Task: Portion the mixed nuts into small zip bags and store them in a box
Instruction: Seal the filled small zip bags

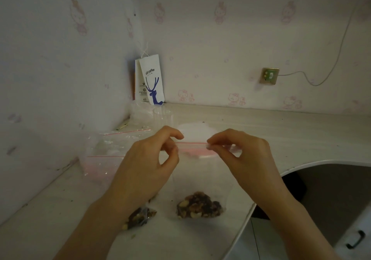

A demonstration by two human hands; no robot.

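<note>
Mixed nuts (200, 205) sit at the bottom of a small zip bag (200, 177) held upright over the counter (281, 131). The left hand (146, 159) and right hand (247, 155) each pinch one end of its red seal strip (190, 142). If the fingers miss a part of the strip, the bag may stay partly open and spill nuts later.

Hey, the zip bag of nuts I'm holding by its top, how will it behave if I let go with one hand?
Probably floppy: the zip bag is thin clear film, hanging limp from the left hand and right hand. Likely bottom-heavy, as the nuts sit bunched at its base, so it should swing under the remaining pinch. The smooth film may slip.
</note>
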